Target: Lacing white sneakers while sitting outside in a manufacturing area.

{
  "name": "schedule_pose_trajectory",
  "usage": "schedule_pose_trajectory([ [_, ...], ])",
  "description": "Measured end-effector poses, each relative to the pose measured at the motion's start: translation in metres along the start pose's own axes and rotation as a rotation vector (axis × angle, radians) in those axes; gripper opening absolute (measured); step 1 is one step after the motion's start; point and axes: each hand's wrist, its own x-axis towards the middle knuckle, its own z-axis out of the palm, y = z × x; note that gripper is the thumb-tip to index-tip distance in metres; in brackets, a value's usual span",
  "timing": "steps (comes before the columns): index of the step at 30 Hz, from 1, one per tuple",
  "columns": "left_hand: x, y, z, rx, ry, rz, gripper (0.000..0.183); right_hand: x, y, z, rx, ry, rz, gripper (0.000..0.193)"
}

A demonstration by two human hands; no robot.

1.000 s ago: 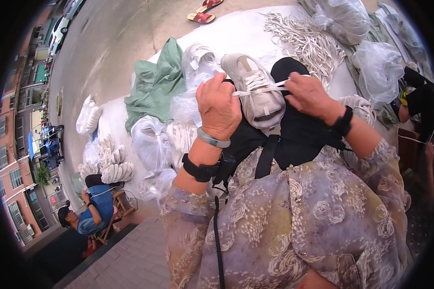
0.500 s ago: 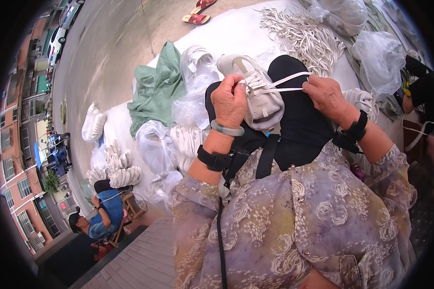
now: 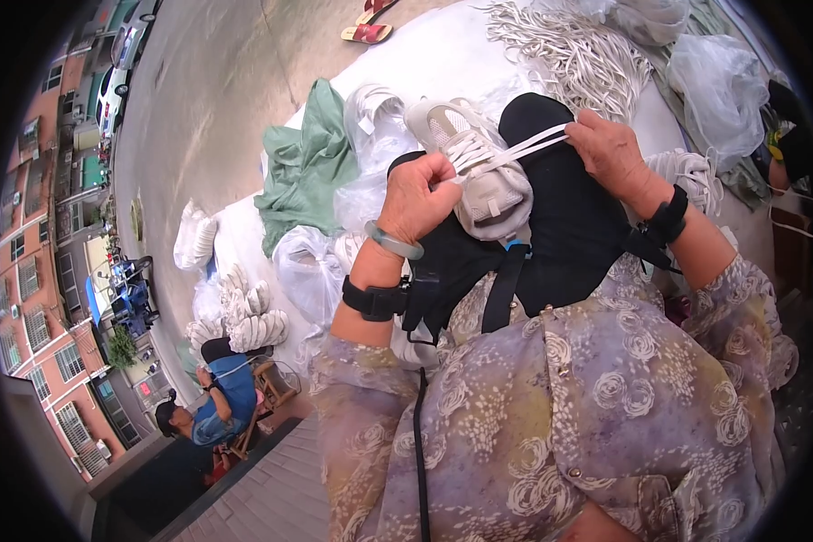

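Observation:
A beige and white sneaker [image 3: 495, 200] rests between my knees, its toe pointing away from me. My right hand [image 3: 608, 155] is closed on white shoelace [image 3: 535, 144], which stretches taut from the shoe's eyelets in two strands. Beside the shoe's left edge, my left hand [image 3: 422, 191] is closed in a pinch at the lacing. A short bit of lace shows at its fingertips, though the fingers partly hide it. Crossed laces run over the tongue.
Loose white laces [image 3: 578, 59] lie heaped on the white sheet [image 3: 425, 63] ahead. A green cloth [image 3: 309, 167], clear plastic bags [image 3: 715, 95] and bundled pale shoes [image 3: 244, 312] surround me. A person [image 3: 217, 397] sits at the left; red slippers [image 3: 368, 33] lie far ahead.
My right hand has moved slightly up and away, drawing the lace strands closer together. My left hand has turned and dropped a little. The view has shifted slightly.

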Motion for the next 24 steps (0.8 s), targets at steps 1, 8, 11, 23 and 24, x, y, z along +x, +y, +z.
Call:
schedule_pose_trajectory([
  [1,0.001,0.002,0.000,0.002,-0.009,-0.012,0.008,0.001,0.003,-0.001,0.000,0.006,0.004,0.008],
  [8,0.006,-0.006,0.015,0.708,0.182,0.304,0.011,-0.003,0.015,-0.007,-0.070,0.054,0.026,0.009],
  [11,0.005,-0.014,0.028,0.846,0.241,0.302,0.009,-0.009,0.016,-0.014,-0.086,0.123,0.017,0.010],
  [23,0.007,-0.020,0.050,0.747,0.369,0.214,0.008,-0.036,0.035,-0.055,-0.177,0.285,-0.001,0.017],
  [24,0.006,-0.021,0.049,0.669,0.421,0.295,0.010,-0.044,0.040,-0.059,-0.179,0.302,0.028,0.016],
])
